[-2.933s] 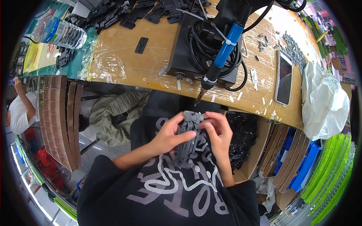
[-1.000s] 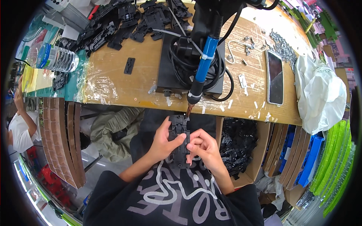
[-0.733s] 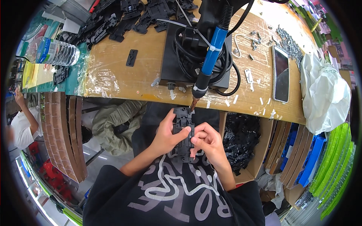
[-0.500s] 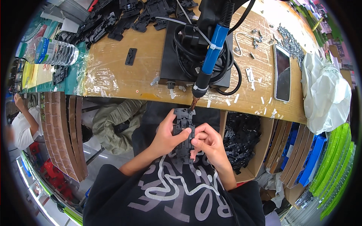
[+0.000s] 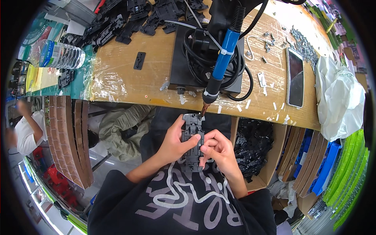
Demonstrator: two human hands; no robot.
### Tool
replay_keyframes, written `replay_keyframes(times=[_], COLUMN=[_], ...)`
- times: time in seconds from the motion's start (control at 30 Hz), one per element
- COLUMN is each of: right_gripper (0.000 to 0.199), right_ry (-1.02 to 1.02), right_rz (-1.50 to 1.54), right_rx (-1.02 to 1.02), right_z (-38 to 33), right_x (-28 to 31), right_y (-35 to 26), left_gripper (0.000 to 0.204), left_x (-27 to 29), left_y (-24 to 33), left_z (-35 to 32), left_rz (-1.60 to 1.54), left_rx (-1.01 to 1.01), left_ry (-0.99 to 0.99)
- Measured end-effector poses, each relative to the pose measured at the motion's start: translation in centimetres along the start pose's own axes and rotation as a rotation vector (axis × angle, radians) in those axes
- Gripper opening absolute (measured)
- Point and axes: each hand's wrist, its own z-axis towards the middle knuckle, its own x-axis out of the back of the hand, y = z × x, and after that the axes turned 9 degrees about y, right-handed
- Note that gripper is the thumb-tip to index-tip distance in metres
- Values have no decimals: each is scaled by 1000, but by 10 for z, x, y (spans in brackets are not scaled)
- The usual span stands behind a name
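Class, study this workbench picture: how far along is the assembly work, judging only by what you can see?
Done: black parts lie piled at the far side of the bench. In hand: left hand and right hand hold one dark plastic part under the hanging blue screwdriver. Left: a box of black parts and loose screws.

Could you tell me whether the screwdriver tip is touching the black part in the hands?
Touching: the head view shows the screwdriver tip meeting the top of the black part.
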Motion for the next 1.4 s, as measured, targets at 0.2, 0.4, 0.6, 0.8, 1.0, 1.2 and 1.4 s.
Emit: replay_keyframes(times=[0.2, 0.4, 0.6, 0.8, 1.0, 1.2, 1.4], right_gripper=[15, 15, 16, 17, 17, 17, 16], right_ry=[12, 24, 56, 107, 109, 85, 105], right_rz=[30, 110, 53, -24, -4, 1, -30], right_rx=[-2, -16, 31, 73, 71, 76, 96], right_z=[-1, -4, -4, -4, -3, -6, -10], right_x=[-1, -8, -11, -4, -3, -5, -10], right_y=[0, -3, 2, 12, 17, 15, 13], left_gripper=[35, 38, 36, 39, 38, 38, 39], left_x=[-4, -3, -3, 2, 4, 3, 6], left_y=[6, 13, 11, -7, -5, -5, -9], left_z=[-2, -2, 0, 2, 0, -2, -3], left_rz=[-32, -111, -180, -32, -47, -28, -50], left_rx=[41, 159, 150, -13, 25, 4, 11], left_ry=[17, 19, 29, -10, -24, -26, -55])
